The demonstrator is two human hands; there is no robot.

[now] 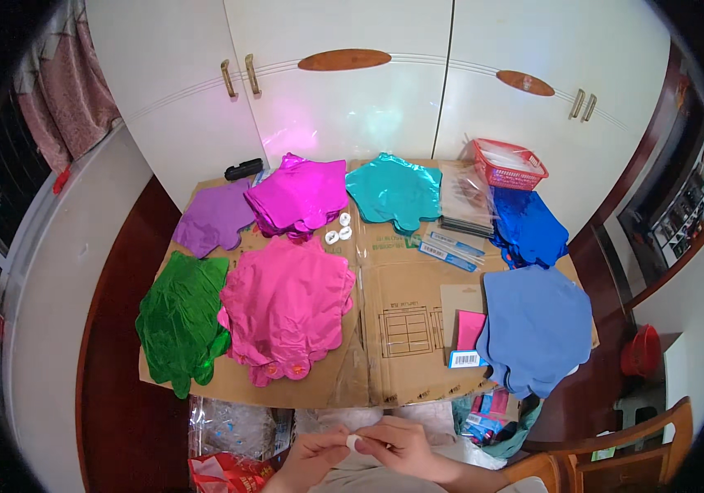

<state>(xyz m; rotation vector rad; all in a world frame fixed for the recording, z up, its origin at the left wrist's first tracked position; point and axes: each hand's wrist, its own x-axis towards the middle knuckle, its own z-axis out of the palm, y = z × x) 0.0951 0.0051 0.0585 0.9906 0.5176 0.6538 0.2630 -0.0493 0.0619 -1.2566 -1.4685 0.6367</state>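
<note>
My left hand (316, 452) and my right hand (398, 444) meet in front of the cardboard's near edge. Between their pinched fingertips is a small white round piece (353, 442), partly covered by the fingers. It resembles the white discs (339, 230) lying on the cardboard (385, 386), though its kind is too small to make out. Nearest beyond my hands lies a stack of pink foil balloons (288, 304), flat and scallop-edged. Left of it is a green foil stack (181, 316). A blue-grey stack (536, 324) rests at the right, partly over a card with a pink piece (471, 329).
Purple (214, 217), magenta (298, 193), teal (395, 191) and blue foil stacks (528, 228) line the back. A red basket (510, 174) stands behind clear bags (463, 193) and blue-white packets (450, 251). Below are plastic bags (233, 427); a wooden chair (623, 456) is at right.
</note>
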